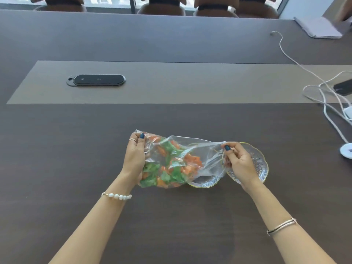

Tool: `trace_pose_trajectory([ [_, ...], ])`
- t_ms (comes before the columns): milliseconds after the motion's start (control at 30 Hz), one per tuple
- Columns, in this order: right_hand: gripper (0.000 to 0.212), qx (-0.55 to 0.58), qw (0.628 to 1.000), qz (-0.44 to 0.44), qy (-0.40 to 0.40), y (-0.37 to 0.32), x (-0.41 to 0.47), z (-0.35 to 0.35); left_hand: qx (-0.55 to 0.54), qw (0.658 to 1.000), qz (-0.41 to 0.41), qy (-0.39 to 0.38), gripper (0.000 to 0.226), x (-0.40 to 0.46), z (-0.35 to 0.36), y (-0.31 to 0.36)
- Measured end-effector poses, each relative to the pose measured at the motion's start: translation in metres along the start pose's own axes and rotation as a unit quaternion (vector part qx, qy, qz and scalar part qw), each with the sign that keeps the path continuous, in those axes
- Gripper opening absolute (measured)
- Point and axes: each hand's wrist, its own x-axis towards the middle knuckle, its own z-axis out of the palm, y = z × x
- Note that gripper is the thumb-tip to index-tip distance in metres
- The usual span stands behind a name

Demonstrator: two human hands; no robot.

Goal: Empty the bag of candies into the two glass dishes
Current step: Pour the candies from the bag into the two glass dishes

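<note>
A clear plastic bag [192,147] full of orange and green wrapped candies [171,164] is stretched sideways between my hands, low over the dark table. My left hand [134,159] grips its left end, thumb on top. My right hand [238,161] pinches the bag's mouth at the right. Two ribbed glass dishes with gold rims sit side by side beneath. The left dish [204,182] is mostly covered by the bag. The right dish [259,161] lies partly under my right hand. Neither dish shows any candy on its visible part.
A black oval power panel [97,80] is set in the table's grey centre strip. White cables [323,100], a dark device [343,87] and a white round object [346,150] lie at the right. A grey folded cloth [318,28] and chairs are at the far side.
</note>
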Motion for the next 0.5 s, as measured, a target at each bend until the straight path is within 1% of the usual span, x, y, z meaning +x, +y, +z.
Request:
trace_pose_trajectory([
  [67,0.024,-0.009,1.0,0.012,-0.009,0.007,0.003,-0.001,0.003,1.0,0.0,0.002,0.021,-0.005,0.006,-0.001],
  [233,0.022,-0.02,0.999,0.026,-0.016,0.013,0.008,-0.003,-0.005,0.999,0.03,0.017,0.024,-0.02,0.019,0.014],
  [500,0.021,0.014,0.998,-0.003,-0.068,-0.008,0.011,0.009,-0.042,0.998,0.041,0.022,0.024,-0.029,0.003,0.032],
])
